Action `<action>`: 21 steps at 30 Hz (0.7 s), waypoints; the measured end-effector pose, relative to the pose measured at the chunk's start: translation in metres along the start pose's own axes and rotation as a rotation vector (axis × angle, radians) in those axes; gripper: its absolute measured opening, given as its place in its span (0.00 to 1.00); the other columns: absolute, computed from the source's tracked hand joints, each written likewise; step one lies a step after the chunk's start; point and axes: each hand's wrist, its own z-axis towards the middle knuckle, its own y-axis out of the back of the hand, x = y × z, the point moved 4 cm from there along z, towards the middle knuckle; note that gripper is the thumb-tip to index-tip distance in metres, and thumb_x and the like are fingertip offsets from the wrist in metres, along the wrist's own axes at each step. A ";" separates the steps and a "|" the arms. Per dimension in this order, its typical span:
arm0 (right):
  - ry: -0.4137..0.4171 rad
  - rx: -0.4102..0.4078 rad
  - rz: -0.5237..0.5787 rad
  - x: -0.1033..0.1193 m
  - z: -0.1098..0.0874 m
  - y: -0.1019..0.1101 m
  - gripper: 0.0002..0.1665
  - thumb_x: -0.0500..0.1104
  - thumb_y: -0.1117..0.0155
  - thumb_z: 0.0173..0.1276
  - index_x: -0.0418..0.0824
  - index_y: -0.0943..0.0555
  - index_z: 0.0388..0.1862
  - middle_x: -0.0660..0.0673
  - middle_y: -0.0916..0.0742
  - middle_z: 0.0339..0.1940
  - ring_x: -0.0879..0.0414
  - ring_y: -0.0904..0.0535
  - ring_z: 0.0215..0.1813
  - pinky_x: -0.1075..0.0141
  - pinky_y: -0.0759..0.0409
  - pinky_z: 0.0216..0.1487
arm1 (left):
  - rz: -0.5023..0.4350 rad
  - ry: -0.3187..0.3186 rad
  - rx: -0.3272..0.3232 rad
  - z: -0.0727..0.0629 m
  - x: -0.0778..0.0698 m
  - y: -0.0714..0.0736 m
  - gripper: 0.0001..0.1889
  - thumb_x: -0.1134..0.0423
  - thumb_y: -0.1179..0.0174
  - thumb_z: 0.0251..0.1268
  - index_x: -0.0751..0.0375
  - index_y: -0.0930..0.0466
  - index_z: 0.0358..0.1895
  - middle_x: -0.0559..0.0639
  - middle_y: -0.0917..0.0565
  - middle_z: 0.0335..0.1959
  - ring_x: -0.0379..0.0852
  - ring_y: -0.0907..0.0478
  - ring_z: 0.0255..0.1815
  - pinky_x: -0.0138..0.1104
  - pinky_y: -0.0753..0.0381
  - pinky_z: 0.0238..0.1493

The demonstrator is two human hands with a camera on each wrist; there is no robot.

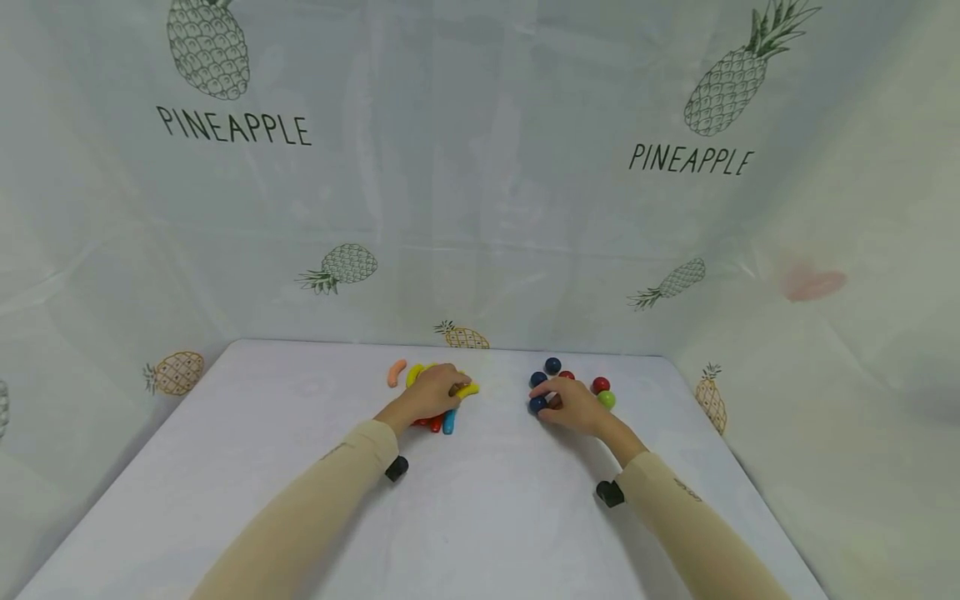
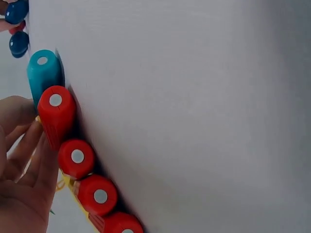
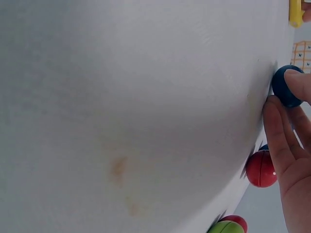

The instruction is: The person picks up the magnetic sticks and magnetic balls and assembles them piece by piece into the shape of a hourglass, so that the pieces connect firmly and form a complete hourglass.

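Observation:
My left hand [image 1: 432, 393] pinches a yellow curved piece [image 1: 469, 390], like a toy banana, over a cluster of small pieces. Beneath it are a blue elongated piece [image 2: 43, 73] and several red elongated pieces [image 2: 100, 195] with white dots on their ends. More yellow pieces [image 1: 415, 374] show behind the hand, partly hidden by it. On the right, my right hand [image 1: 573, 407] grips a dark blue ball [image 3: 287, 86] between thumb and fingers, low at the table. A red ball [image 3: 261, 169] lies beside that hand.
A salmon-coloured curved piece [image 1: 396, 372] lies left of the cluster. Two more dark blue balls [image 1: 552, 366] sit beyond the right hand; a red ball [image 1: 601, 384] and a green ball [image 1: 607, 400] lie to its right. Pineapple-print sheeting [image 1: 480, 183] rises around the white table [image 1: 480, 517].

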 end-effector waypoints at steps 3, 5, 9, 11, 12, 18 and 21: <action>-0.011 0.002 0.010 0.001 0.000 0.000 0.20 0.36 0.24 0.69 0.42 0.13 0.60 0.46 0.12 0.54 0.53 0.16 0.46 0.60 0.12 0.52 | -0.012 0.001 0.004 -0.001 -0.003 -0.002 0.20 0.68 0.32 0.70 0.60 0.14 0.64 0.53 0.14 0.54 0.48 0.22 0.50 0.43 0.20 0.60; -0.015 0.002 0.012 0.001 0.000 0.000 0.20 0.36 0.24 0.69 0.42 0.13 0.59 0.46 0.11 0.54 0.54 0.16 0.47 0.59 0.12 0.52 | -0.024 -0.005 0.002 -0.001 -0.006 -0.002 0.19 0.69 0.33 0.70 0.61 0.14 0.63 0.54 0.13 0.53 0.49 0.22 0.50 0.44 0.20 0.61; -0.033 0.001 0.009 0.000 0.001 -0.001 0.20 0.37 0.23 0.69 0.43 0.13 0.59 0.47 0.11 0.53 0.55 0.15 0.47 0.59 0.12 0.53 | -0.056 -0.004 -0.013 0.000 -0.009 -0.005 0.16 0.70 0.34 0.70 0.60 0.13 0.59 0.54 0.11 0.49 0.49 0.20 0.49 0.47 0.20 0.63; -0.037 0.003 0.005 0.001 0.001 -0.002 0.20 0.37 0.23 0.69 0.44 0.13 0.59 0.48 0.11 0.53 0.56 0.16 0.46 0.59 0.12 0.53 | -0.064 0.001 -0.022 0.001 -0.010 -0.006 0.15 0.70 0.34 0.71 0.59 0.13 0.58 0.53 0.11 0.49 0.48 0.19 0.49 0.47 0.19 0.63; -0.032 0.006 0.002 0.001 0.001 -0.002 0.20 0.37 0.24 0.69 0.43 0.13 0.59 0.47 0.11 0.53 0.56 0.16 0.46 0.59 0.12 0.52 | -0.066 0.001 -0.024 0.001 -0.010 -0.007 0.14 0.70 0.34 0.71 0.59 0.13 0.57 0.52 0.11 0.48 0.48 0.19 0.49 0.46 0.19 0.62; -0.042 0.007 0.003 0.004 0.000 -0.003 0.20 0.36 0.24 0.69 0.43 0.13 0.59 0.47 0.11 0.53 0.55 0.16 0.46 0.58 0.12 0.53 | -0.058 -0.007 -0.008 0.001 -0.011 -0.009 0.14 0.72 0.34 0.71 0.57 0.12 0.56 0.50 0.11 0.48 0.48 0.18 0.51 0.45 0.19 0.62; -0.054 -0.002 0.002 0.003 0.000 -0.003 0.19 0.36 0.24 0.69 0.44 0.13 0.58 0.48 0.11 0.53 0.55 0.16 0.47 0.58 0.12 0.54 | -0.068 -0.014 -0.005 0.001 -0.012 -0.008 0.14 0.72 0.33 0.71 0.58 0.12 0.56 0.51 0.11 0.48 0.49 0.19 0.51 0.47 0.19 0.62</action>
